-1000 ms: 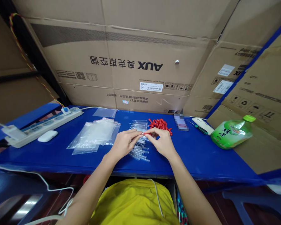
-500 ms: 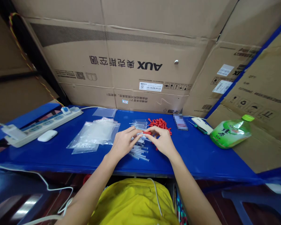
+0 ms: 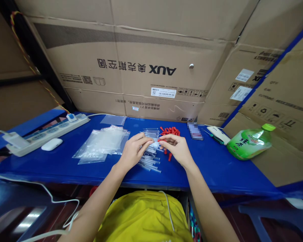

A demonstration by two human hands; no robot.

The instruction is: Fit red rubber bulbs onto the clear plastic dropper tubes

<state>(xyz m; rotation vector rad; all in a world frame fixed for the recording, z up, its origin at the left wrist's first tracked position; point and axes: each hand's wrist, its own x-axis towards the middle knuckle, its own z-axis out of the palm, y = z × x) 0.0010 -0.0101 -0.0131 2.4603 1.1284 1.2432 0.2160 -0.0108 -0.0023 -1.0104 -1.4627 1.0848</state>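
My left hand (image 3: 135, 150) is closed in a pinch over the pile of clear dropper tubes (image 3: 151, 160), its fingertips on what looks like one thin clear tube, mostly hidden by the fingers. Close to its right, my right hand (image 3: 177, 148) pinches a red rubber bulb (image 3: 162, 140), of which only a little shows between thumb and fingers. Just beyond that hand lies a heap of red rubber bulbs (image 3: 172, 130), and a few loose ones lie under its fingers. The tubes lie roughly side by side on the blue table (image 3: 204, 171).
Clear zip bags (image 3: 101, 144) are stacked left of the tubes. Further left are a white earbud case (image 3: 52, 144) and a power strip (image 3: 58, 129). On the right lie a blurred-out flat item (image 3: 195, 131), a white phone (image 3: 218, 134) and a green drink bottle (image 3: 249, 143). Cardboard (image 3: 141, 40) walls the back.
The red bulb, earlier in plain sight between both hands' fingertips, is now mostly covered by the right fingers. My right hand has turned slightly and the fingertips are a little further apart.
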